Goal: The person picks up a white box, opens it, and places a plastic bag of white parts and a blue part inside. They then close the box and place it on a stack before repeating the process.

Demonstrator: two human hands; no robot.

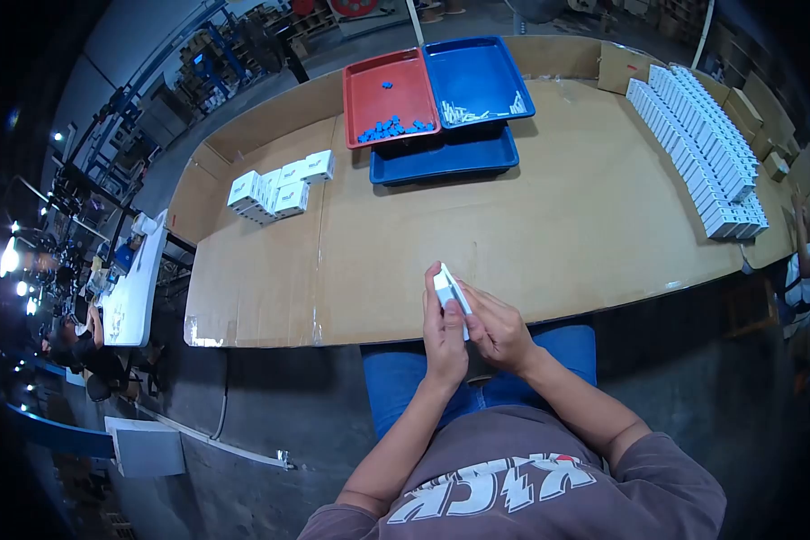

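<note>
A small white box [450, 292] is held between both hands, just in front of my body at the table's near edge. My left hand [444, 337] wraps its left side, with the thumb across its face. From the right, my right hand [499, 328] closes on the box's other side. The box is tilted, and its lower part is partly covered by fingers.
On the cardboard-covered table [405, 252], white boxes [288, 196] sit at left and long stacked rows of them [693, 144] at right. A red tray [389, 90] holds blue pieces; a blue tray [475, 76] holds white sticks; another blue tray [445, 162] is below. A person [81, 346] sits far left.
</note>
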